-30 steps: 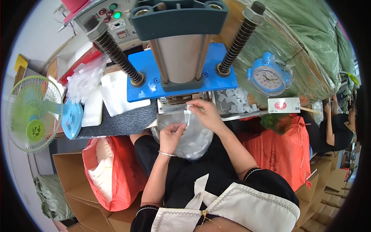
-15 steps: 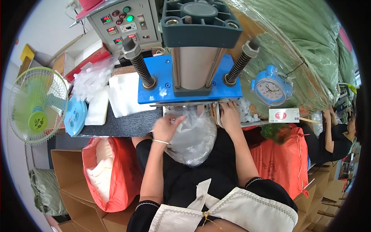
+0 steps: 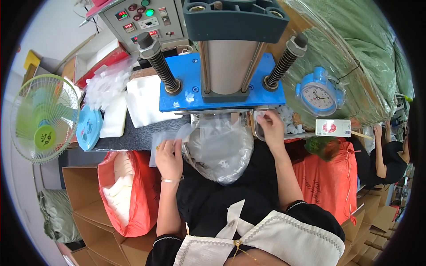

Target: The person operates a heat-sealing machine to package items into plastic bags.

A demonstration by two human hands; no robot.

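Observation:
My left hand [image 3: 169, 156] grips a translucent plastic bag [image 3: 159, 141], which spreads out to its left and over its fingertips. My right hand [image 3: 271, 127] is to the right of the press, over the end of a metal tray [image 3: 258, 131]. Its thumb and fingers are pinched together; anything between them is too small to make out. Between the hands, a clear plastic liner bag [image 3: 222, 155] hangs open below the press and over my lap, with loose plastic inside. The press [image 3: 224, 71] has a blue plate [image 3: 182, 98] above this bag.
White plastic spouts [image 3: 288, 126] lie right of my right hand, near a blue alarm clock [image 3: 317, 95] and a small white box [image 3: 333, 127]. On the left are stacked white pouches [image 3: 148, 102], a green fan [image 3: 44, 119] and a red bag [image 3: 146, 195]. A control box [image 3: 142, 22] stands behind.
My left hand has moved left and down from over the liner bag, and a translucent bag now shows in it. My right hand has drawn back from the press edge, fingers pinched.

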